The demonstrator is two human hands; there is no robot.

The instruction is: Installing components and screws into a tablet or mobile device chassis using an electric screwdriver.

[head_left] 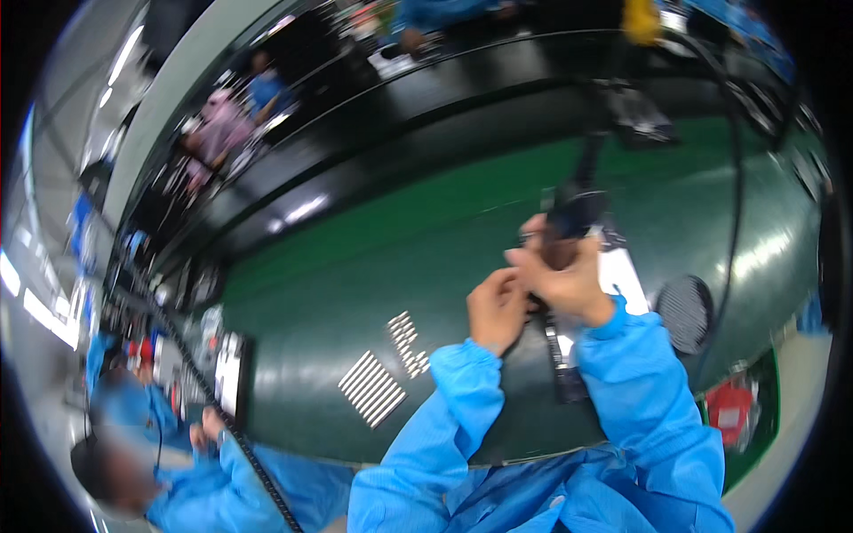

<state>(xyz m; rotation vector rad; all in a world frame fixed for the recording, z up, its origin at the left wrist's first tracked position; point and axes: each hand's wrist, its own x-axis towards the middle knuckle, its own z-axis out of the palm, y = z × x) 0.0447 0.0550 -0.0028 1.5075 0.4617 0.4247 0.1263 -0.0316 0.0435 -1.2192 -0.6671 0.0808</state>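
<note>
Green matting covers the workbench (373,266), and everything's bent by the lens and pretty blurry. Both hands meet above it, right of centre: the right hand (569,280) curls its fingers round a small dark device (573,218) hanging off a cable, while the left hand (498,306) pinches something tiny beneath it, too blurred to make out. Two rows of thin white strips (373,386) lie loose on the mat just to the left. A co-worker's blue sleeve (191,484) is cut off at lower left.
</note>
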